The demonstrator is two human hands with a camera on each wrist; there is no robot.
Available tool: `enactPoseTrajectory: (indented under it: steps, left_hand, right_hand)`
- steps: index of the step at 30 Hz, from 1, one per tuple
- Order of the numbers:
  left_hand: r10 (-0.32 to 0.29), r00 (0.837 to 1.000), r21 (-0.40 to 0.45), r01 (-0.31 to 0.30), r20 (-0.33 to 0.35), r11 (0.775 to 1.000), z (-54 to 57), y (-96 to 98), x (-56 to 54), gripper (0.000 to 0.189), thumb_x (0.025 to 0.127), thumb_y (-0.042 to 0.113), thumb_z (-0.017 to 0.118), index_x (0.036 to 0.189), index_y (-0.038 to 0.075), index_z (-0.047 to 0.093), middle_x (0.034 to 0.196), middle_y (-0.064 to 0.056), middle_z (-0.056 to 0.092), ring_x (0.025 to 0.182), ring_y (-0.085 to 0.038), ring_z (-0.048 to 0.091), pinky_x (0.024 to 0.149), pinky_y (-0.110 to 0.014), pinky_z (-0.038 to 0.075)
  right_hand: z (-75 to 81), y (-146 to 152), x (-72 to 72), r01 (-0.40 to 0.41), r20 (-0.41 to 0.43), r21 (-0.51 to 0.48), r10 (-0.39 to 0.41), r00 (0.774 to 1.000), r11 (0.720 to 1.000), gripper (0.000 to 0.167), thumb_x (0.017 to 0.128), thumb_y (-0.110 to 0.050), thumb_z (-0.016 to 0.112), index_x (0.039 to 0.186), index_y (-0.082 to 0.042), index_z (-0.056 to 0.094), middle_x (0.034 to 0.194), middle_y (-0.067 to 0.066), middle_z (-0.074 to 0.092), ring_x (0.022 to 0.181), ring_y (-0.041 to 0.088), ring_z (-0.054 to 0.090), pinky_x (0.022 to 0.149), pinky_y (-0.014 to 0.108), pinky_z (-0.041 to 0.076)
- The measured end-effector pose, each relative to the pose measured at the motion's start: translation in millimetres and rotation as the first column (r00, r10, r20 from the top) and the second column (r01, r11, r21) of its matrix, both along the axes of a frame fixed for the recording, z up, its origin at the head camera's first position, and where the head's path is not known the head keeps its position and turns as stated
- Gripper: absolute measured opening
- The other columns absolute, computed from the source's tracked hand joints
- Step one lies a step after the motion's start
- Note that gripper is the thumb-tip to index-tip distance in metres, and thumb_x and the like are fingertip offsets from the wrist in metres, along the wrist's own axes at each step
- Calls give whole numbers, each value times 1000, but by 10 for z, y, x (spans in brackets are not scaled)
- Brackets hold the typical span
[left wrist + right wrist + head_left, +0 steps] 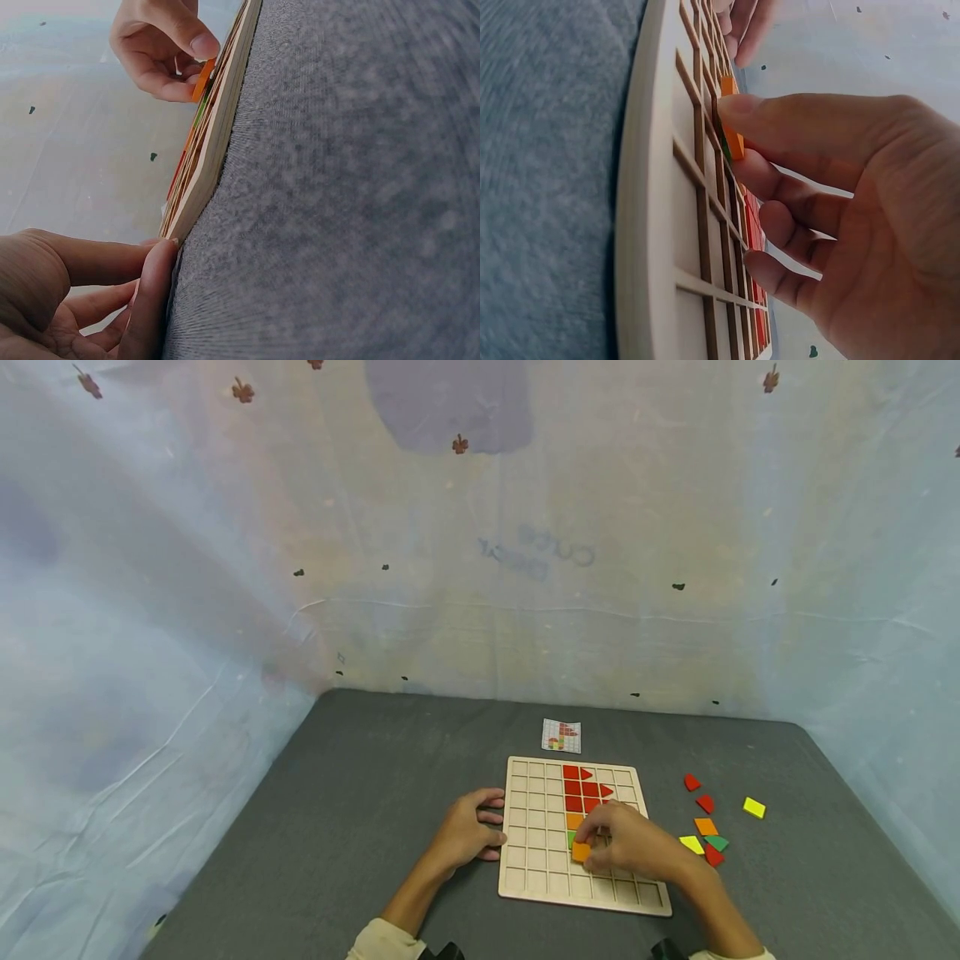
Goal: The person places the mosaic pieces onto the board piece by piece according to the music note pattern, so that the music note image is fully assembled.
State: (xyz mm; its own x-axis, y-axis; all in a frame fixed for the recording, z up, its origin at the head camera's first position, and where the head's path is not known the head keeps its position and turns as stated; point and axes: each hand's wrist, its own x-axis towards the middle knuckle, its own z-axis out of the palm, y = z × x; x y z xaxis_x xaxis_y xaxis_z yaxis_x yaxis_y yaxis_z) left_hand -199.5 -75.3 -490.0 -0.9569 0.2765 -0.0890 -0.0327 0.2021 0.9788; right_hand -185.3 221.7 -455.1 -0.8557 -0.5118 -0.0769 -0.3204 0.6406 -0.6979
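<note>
In the head view a wooden grid board [536, 860] lies on the dark cloth. Red squares and triangles, an orange square [574, 821] and part of a green piece [572, 838] sit in its cells. My right hand [633, 842] pinches another orange square [732, 120] between thumb and finger, tilted just above the grid beside the green piece. My left hand [467, 833] holds the board's left edge; its thumb and a finger [97, 259] meet at that edge in the left wrist view. The cells beneath my right hand are partly hidden.
Loose pieces lie right of the board: red ones [692, 782], an orange one [706, 827], a green one [716, 842] and yellow ones [754, 807]. Behind the board lies a small pattern card [562, 736]. A pale patterned sheet [480, 643] hangs around the table.
</note>
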Motion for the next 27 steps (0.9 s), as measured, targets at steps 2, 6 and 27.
enactPoseTrajectory:
  steps: [2,6,27]
  left_hand:
    - [-1,1000,-2,1,3,1000,-1,0,-1,70,82,-13,79,147,2,58,135,-16,63,106,-26,69,59,-39,66]
    - [-3,1000,-11,3,4,1000,-9,-1,-11,70,82,-12,79,147,2,59,134,-15,63,105,-24,69,59,-37,66]
    - [1,1000,-13,-1,3,1000,4,-1,0,70,82,-13,79,147,2,59,134,-15,64,105,-24,69,59,-37,66]
  right_hand:
    - [3,-7,3,-8,4,5,8,1000,1000,24,80,-16,89,100,-20,78,99,-7,70,90,13,59,75,26,52]
    - [14,-14,12,-23,19,8,23,1000,1000,23,80,-17,89,100,-20,78,100,-7,70,90,14,59,75,26,52]
    - [34,-23,11,-71,74,-21,72,995,997,15,84,-18,89,97,-19,81,93,-3,70,81,10,60,69,25,53]
